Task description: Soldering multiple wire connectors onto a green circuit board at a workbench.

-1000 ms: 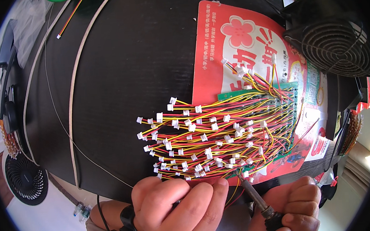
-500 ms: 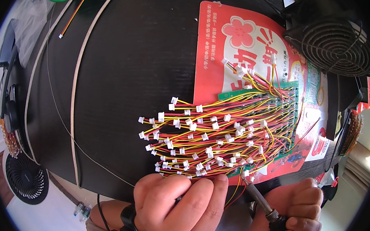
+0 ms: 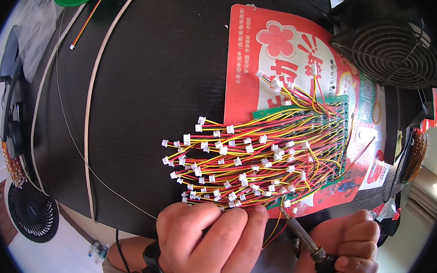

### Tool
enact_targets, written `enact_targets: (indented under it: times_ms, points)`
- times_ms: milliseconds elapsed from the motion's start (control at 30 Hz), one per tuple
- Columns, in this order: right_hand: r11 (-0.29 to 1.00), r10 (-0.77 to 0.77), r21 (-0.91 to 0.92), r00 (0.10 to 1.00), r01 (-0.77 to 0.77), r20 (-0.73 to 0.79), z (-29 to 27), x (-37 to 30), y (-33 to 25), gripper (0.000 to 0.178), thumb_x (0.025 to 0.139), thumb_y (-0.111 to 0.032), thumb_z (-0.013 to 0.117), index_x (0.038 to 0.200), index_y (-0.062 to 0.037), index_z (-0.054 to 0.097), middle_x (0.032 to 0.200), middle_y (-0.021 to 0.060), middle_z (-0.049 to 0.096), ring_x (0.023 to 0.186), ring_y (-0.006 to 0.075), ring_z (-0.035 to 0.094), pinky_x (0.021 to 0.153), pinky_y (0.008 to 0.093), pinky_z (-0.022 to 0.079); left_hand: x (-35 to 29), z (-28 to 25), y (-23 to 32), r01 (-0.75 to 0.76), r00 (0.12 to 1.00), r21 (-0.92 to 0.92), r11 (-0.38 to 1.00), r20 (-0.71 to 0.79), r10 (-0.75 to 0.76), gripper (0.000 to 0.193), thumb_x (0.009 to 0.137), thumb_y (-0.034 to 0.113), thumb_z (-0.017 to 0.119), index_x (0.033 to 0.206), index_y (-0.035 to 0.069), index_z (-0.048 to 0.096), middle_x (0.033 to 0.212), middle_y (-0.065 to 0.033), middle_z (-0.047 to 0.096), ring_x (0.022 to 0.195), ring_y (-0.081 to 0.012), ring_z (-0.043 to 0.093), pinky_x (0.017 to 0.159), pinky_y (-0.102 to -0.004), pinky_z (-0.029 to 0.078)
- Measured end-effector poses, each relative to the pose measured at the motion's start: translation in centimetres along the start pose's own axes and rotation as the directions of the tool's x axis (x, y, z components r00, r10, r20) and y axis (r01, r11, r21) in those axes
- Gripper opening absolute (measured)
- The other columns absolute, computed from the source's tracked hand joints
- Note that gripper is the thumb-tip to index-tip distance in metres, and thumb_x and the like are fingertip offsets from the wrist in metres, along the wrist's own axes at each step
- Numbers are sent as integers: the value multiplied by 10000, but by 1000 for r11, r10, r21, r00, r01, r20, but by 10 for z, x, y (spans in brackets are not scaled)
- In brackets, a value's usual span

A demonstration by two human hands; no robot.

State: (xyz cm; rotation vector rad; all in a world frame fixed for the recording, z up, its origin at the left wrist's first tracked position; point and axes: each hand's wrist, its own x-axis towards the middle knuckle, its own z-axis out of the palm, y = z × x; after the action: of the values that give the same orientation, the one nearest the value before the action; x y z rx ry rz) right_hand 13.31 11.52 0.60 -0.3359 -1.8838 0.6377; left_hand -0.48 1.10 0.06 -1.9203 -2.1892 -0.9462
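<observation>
A black table (image 3: 149, 90) is bearing a red lettered sheet (image 3: 239, 54), a fan (image 3: 394, 53) far right; right hand (image 3: 351, 244) is gripping a soldering iron (image 3: 302, 236), left hand (image 3: 211, 243) curling, hold unclear.

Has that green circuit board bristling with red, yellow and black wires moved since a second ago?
No, not visibly: the green circuit board keeps its place on the red-and-white printed sheet.

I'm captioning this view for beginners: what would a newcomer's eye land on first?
Probably the dense spread of red, black and yellow wires with white connectors, across the middle. Below it, at lower right, the right hand grips a soldering iron. At upper right, a round-grilled black fan stands out.
</observation>
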Motion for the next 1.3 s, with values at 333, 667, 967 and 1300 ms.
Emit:
enact_targets:
  times_ms: [333, 667, 967, 1300]
  points:
    - [1000, -5, 9, 1000, 5, -14, -1, -2, 1, 173, 897, -180, 542, 845, -23, 493, 588, 4, 388, 505, 128, 329, 441, 297, 234, -8, 3, -3, 81, 997, -73, 994, 19, -79, 274, 671, 43, 770, 941, 32, 732, 746, -11, 592, 660, -190, 499, 558, -289, 383]
    - [1000, -10, 22, 1000, 10, -20, -1, -1, 1, 179, 893, -180, 551, 832, -22, 496, 588, 2, 390, 511, 127, 332, 433, 293, 238, 2, -1, -5, 82, 997, -116, 990, 22, -80, 339, 628, -66, 727, 961, -3, 722, 749, -55, 609, 601, -191, 556, 522, -289, 436]
    - [979, 128, -149, 987, -141, -94, -1, -21, -12, 264, 959, -358, 527, 855, -123, 466, 643, -35, 311, 643, 128, 307, 603, 330, 231, 8, -8, -10, 78, 992, -146, 986, 111, -62, 324, 614, -90, 729, 929, -13, 711, 787, -66, 566, 586, -198, 542, 498, -296, 409]
    - [990, 73, -112, 992, -84, -103, -3, -15, -4, 286, 974, -380, 526, 936, -97, 519, 628, -29, 341, 618, 132, 318, 591, 315, 246, 17, -13, -1, 7, 992, 36, 999, 129, -12, 338, 644, -58, 767, 973, -4, 711, 827, -65, 544, 633, -202, 540, 519, -314, 419]
